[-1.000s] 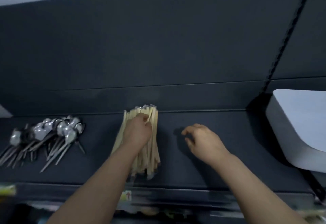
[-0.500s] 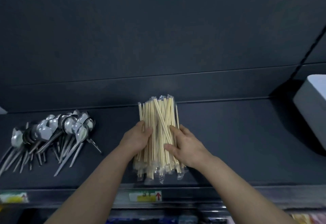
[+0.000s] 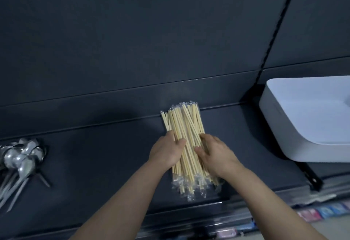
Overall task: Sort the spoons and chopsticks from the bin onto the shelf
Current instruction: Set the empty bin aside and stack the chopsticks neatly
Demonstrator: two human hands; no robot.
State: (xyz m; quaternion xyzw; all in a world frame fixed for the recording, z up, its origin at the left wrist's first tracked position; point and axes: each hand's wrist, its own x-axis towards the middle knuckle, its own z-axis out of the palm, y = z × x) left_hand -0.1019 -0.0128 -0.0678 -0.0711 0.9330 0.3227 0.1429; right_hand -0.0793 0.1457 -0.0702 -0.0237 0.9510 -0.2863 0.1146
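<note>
- Chopsticks (image 3: 184,124), one bundle in clear wrappers, lie flat on the dark shelf (image 3: 94,164), between the spoons (image 3: 20,158) and the white bin (image 3: 306,118).
- Their long axis runs from the shelf's front edge toward the back wall. The far ends lean slightly left and the loose wrapper ends are nearest me.
- My left grip (image 3: 166,152) clasps the bundle's left side, thumb laid over the top. My right grip (image 3: 216,154) clasps the right side the same way.
- A second ago only my left grip lay on the bundle, and the right was apart on the shelf. Half a second ago both held it, but the bundle lay straighter.
- Counted: one bundle, with too many sticks to number. One heap of spoons at the far left, cut off by the picture's edge. One bin, well apart at the right.
</note>
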